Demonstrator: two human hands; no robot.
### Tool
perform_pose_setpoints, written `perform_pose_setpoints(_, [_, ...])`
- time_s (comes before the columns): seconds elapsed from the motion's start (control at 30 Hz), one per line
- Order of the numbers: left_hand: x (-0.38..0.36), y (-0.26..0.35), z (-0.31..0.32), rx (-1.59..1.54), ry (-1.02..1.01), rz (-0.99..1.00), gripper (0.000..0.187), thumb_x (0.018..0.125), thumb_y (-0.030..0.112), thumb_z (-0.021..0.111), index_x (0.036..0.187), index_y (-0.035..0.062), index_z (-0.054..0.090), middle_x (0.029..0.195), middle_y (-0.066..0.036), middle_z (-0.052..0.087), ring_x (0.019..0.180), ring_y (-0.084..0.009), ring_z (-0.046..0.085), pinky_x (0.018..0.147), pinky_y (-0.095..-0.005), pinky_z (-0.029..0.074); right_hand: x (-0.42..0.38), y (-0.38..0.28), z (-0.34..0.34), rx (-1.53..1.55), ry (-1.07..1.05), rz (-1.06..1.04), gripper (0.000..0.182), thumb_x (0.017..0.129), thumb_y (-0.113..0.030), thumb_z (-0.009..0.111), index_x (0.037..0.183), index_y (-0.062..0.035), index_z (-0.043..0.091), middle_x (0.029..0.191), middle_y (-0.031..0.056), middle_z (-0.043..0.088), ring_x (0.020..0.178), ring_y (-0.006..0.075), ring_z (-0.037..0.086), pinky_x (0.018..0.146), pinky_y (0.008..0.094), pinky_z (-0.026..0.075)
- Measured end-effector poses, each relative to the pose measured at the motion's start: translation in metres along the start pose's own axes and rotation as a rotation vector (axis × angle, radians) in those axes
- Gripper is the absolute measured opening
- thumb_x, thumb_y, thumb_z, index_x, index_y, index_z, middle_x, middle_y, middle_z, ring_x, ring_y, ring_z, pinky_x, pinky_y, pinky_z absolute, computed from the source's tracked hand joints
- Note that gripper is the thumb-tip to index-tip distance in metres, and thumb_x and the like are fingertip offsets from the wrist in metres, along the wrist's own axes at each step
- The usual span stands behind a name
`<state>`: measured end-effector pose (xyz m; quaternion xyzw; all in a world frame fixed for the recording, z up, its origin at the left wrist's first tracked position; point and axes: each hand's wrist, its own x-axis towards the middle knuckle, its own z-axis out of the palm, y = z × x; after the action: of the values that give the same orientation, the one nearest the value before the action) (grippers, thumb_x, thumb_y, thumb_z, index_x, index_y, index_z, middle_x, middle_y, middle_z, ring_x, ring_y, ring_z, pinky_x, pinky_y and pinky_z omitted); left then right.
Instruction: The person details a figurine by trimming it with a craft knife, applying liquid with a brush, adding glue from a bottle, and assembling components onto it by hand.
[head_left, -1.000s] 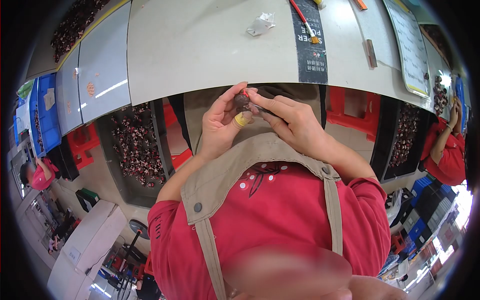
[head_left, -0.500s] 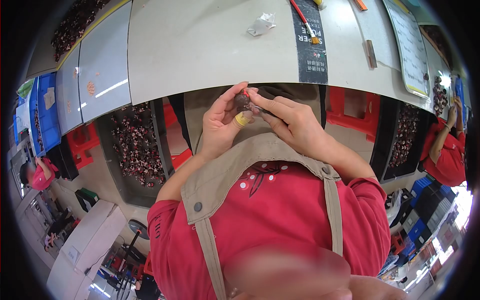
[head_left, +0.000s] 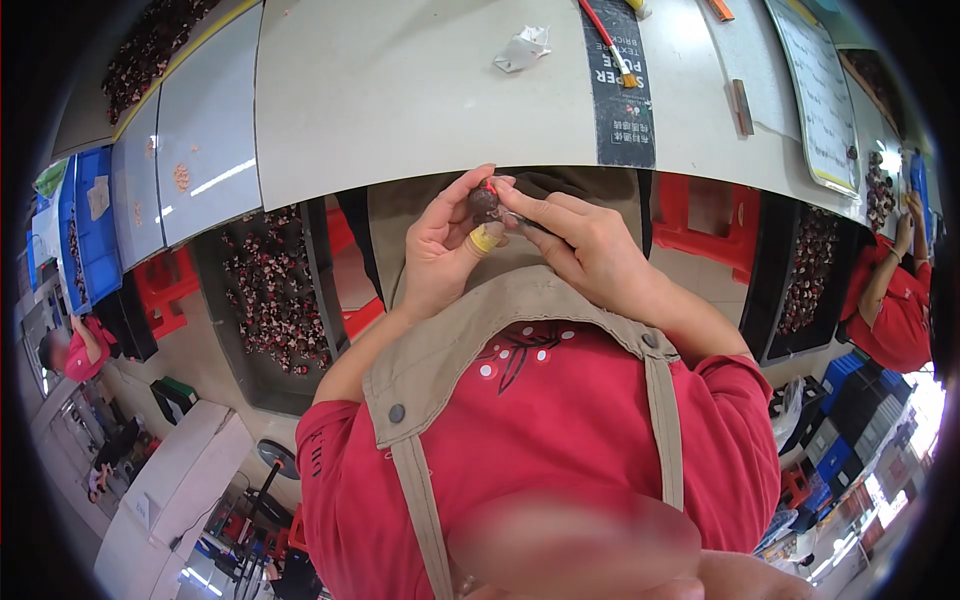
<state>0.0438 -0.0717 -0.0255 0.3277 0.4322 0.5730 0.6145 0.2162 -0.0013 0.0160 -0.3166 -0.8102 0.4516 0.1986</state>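
A small dark brown figurine [head_left: 484,203] with a red spot at its top is pinched in the fingers of my left hand [head_left: 437,250], just off the table's near edge. Yellow tape wraps the left thumb. My right hand [head_left: 608,250] is closed around a slim dark-handled tool [head_left: 543,228], whose front end meets the figurine. The tool's tip is too small to make out. The right thumb and forefinger reach up to the figurine's red top.
On the pale table [head_left: 420,90] lie crumpled white paper [head_left: 523,48], a red-handled brush [head_left: 606,40], a dark printed strip [head_left: 625,130] and a small bar [head_left: 742,107]. Bins of small dark red pieces stand left [head_left: 265,388] and right [head_left: 762,325]. Co-workers sit at both sides.
The figurine has shifted very slightly between my fingers. Both hands stay in almost the same place, and the things on the table have not moved.
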Motion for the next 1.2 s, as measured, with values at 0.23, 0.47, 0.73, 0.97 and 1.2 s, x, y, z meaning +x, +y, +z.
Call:
perform_pose_setpoints(0.23, [0.0001, 0.0008, 0.0010, -0.017, 0.014, -0.010, 0.055, 0.085, 0.008, 0.063, 0.133, 0.0039, 0.039, 0.125, -0.013, 0.052, 0.094, -0.0130, 0.058, 0.076, -0.0247, 0.050, -0.0006, 0.0011, 0.0010, 0.034, 0.009, -0.003, 0.049, 0.076, 0.003, 0.055, 0.124, -0.0068, 0.052, 0.072, 0.0115, 0.053, 0.062, 0.0279, 0.054, 0.055, 0.0361, 0.045])
perform_pose_setpoints(0.47, [0.0002, 0.0017, 0.0038, -0.049, 0.051, -0.024, 0.058, 0.082, 0.009, 0.067, 0.133, 0.0036, 0.040, 0.123, -0.014, 0.054, 0.091, -0.0129, 0.059, 0.074, -0.0239, 0.050, -0.0009, 0.0026, 0.0019, 0.008, 0.018, -0.007, 0.050, 0.075, 0.004, 0.056, 0.124, -0.0071, 0.052, 0.071, 0.0116, 0.052, 0.061, 0.0279, 0.054, 0.054, 0.0362, 0.045])
perform_pose_setpoints(0.73, [0.0004, 0.0015, 0.0030, -0.052, 0.048, -0.028, 0.058, 0.082, 0.009, 0.067, 0.133, 0.0041, 0.040, 0.123, -0.014, 0.053, 0.091, -0.0128, 0.059, 0.074, -0.0238, 0.050, -0.0001, 0.0016, 0.0004, 0.002, 0.017, -0.017, 0.051, 0.075, 0.005, 0.055, 0.124, -0.0076, 0.052, 0.070, 0.0118, 0.052, 0.061, 0.0283, 0.054, 0.055, 0.0360, 0.045])
perform_pose_setpoints(0.97, [0.0002, 0.0027, 0.0041, -0.061, 0.056, -0.042, 0.058, 0.082, 0.009, 0.067, 0.133, 0.0039, 0.040, 0.124, -0.014, 0.053, 0.090, -0.0133, 0.059, 0.074, -0.0233, 0.050, 0.0002, 0.0006, 0.0005, -0.004, 0.008, 0.000, 0.049, 0.076, 0.004, 0.055, 0.124, -0.0075, 0.052, 0.070, 0.0121, 0.052, 0.061, 0.0291, 0.054, 0.056, 0.0367, 0.045])
perform_pose_setpoints(1.2, [0.0016, 0.0004, 0.0009, -0.168, -0.010, -0.088, 0.060, 0.082, 0.012, 0.067, 0.134, 0.0025, 0.038, 0.119, -0.013, 0.055, 0.090, -0.0148, 0.059, 0.071, -0.0227, 0.049, 0.0064, 0.0048, 0.0085, 0.304, 0.162, 0.069, 0.031, 0.084, -0.004, 0.055, 0.115, 0.0000, 0.056, 0.080, 0.0119, 0.063, 0.070, 0.0193, 0.063, 0.063, 0.0300, 0.048])
